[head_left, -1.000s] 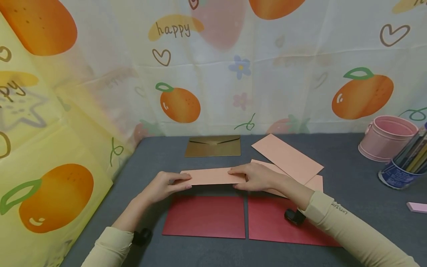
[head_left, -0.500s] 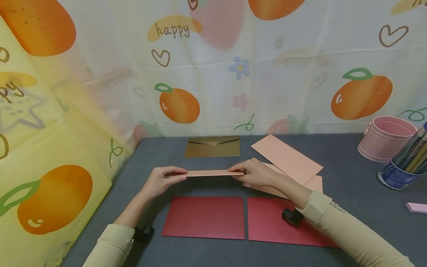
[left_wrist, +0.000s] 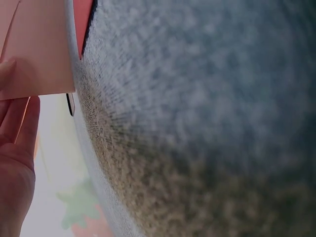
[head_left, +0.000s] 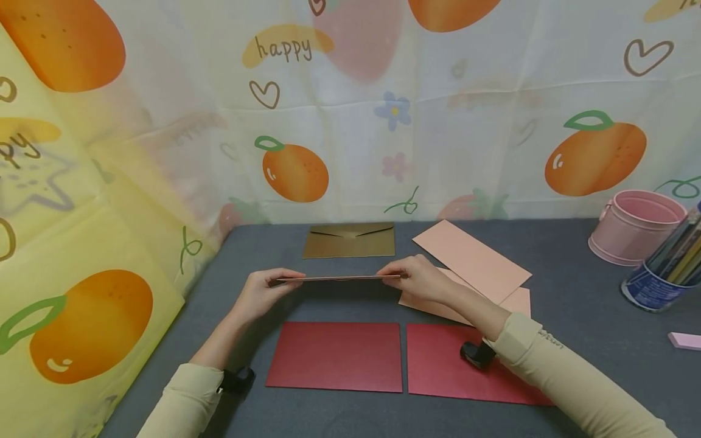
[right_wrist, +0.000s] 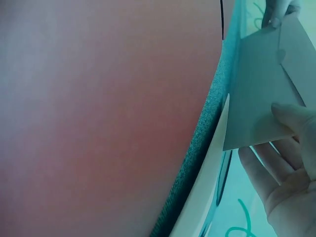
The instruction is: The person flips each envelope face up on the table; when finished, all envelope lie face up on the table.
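A pink envelope is held level above the table, seen almost edge-on in the head view. My left hand pinches its left end, thumb on the flap side in the left wrist view. The right hand pinches the other end between thumb and fingers. Its underside, with the flap's slanting edge, shows on the envelope in the right wrist view. Two more pink envelopes, one lying across another, rest beside the right hand, whose wrist partly hides the lower one.
Two red envelopes, a left one and a right one partly under my right forearm, lie side by side in front. A gold envelope lies behind. A pink bucket, a blue pen tin and a pink block stand right.
Both hands have raised the pink envelope slightly and tipped it, so its broad face has turned out of sight and only a thin edge shows. The other envelopes have stayed in place.
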{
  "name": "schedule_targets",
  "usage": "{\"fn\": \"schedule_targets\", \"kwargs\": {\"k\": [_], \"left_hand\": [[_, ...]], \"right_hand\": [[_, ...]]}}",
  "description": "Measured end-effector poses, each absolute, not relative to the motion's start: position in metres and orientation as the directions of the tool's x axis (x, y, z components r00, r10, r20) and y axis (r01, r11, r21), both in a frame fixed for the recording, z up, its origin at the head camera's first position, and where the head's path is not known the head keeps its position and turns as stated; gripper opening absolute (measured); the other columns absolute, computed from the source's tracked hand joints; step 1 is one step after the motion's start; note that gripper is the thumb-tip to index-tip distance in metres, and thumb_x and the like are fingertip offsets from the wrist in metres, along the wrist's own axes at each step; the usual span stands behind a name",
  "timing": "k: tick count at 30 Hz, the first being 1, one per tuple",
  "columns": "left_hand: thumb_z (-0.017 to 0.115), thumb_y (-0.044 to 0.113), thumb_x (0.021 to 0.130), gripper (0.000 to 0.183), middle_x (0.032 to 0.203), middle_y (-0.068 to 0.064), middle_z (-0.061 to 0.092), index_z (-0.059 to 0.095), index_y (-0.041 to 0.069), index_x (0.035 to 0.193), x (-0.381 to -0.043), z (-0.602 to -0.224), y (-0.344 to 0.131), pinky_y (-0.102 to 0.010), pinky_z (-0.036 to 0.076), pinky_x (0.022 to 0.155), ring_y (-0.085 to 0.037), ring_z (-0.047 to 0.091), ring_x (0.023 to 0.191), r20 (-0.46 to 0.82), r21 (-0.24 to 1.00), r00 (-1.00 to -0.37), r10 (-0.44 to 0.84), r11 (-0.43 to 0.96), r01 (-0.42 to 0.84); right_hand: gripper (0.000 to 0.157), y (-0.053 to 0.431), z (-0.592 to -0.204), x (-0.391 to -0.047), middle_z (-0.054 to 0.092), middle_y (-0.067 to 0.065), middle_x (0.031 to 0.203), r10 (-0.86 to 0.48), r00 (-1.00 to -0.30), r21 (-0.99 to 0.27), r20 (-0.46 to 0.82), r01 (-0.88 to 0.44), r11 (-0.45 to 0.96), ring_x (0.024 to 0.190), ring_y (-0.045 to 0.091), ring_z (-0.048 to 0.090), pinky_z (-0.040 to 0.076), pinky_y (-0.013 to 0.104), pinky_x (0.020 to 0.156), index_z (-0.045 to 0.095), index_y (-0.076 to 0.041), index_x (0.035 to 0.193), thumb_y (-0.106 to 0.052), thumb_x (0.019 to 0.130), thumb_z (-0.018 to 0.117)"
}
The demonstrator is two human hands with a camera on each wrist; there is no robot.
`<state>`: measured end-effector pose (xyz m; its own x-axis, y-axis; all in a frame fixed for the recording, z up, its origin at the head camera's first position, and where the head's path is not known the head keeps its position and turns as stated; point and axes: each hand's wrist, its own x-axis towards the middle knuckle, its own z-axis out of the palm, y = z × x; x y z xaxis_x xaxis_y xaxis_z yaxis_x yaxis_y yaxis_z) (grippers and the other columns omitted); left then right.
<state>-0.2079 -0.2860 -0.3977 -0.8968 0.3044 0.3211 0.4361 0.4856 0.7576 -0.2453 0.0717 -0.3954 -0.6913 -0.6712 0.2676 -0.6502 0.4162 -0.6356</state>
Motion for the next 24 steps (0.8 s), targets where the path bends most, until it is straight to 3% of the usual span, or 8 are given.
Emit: {"fn": "schedule_targets", "kwargs": {"k": [6,10,15,20,24], "left_hand": [[0.072,0.005,0.088,0.017,0.098,-0.007,0.073,0.075,0.008,0.105,-0.209,-0.397,-0.283,-0.025,0.055,0.072,-0.016,0.07,0.085,0.308,0.77,-0.926,0.218,0.515,0.378],[0.072,0.005,0.088,0.017,0.1,-0.01,0.071,0.074,0.005,0.104,-0.211,-0.397,-0.282,-0.024,0.054,0.077,-0.01,0.067,0.089,0.322,0.787,-0.935,0.151,0.506,0.353],[0.073,0.013,0.089,0.019,0.098,-0.014,0.069,0.069,0.001,0.103,-0.213,-0.396,-0.28,-0.021,0.053,0.081,-0.006,0.065,0.089,0.314,0.811,-0.947,0.07,0.498,0.306],[0.074,0.019,0.088,0.037,0.103,-0.015,0.068,0.063,0.003,0.12,-0.214,-0.395,-0.278,-0.018,0.05,0.084,-0.005,0.062,0.09,0.249,0.848,-0.968,-0.033,0.491,0.201],[0.075,0.013,0.087,0.051,0.112,-0.017,0.065,0.057,0.003,0.133,-0.215,-0.394,-0.277,-0.015,0.049,0.081,-0.002,0.06,0.091,0.232,0.866,-0.968,-0.097,0.473,0.161]], "right_hand": [[0.012,0.071,-0.396,-0.245,0.073,0.002,0.093,-0.597,-0.736,-0.614,0.318,-0.64,0.462,0.077,0.013,0.066,0.053,0.028,0.068,0.074,-0.009,0.101,-0.009,0.09,0.071],[0.01,0.069,-0.397,-0.247,0.071,0.002,0.089,-0.54,-0.742,-0.579,0.397,-0.659,0.48,0.079,0.016,0.066,0.052,0.03,0.067,0.073,-0.008,0.096,-0.008,0.086,0.074],[0.01,0.065,-0.398,-0.248,0.065,0.0,0.084,-0.486,-0.779,-0.605,0.398,-0.62,0.499,0.077,0.017,0.063,0.049,0.03,0.064,0.066,-0.01,0.082,-0.013,0.086,0.075],[0.018,0.062,-0.397,-0.248,0.062,-0.002,0.082,-0.443,-0.823,-0.646,0.356,-0.559,0.52,0.081,0.018,0.063,0.048,0.03,0.065,0.06,-0.013,0.078,-0.019,0.087,0.076],[0.017,0.061,-0.397,-0.247,0.062,-0.002,0.081,-0.413,-0.854,-0.685,0.317,-0.507,0.523,0.081,0.017,0.061,0.048,0.031,0.067,0.061,-0.013,0.082,-0.02,0.087,0.076]]}}
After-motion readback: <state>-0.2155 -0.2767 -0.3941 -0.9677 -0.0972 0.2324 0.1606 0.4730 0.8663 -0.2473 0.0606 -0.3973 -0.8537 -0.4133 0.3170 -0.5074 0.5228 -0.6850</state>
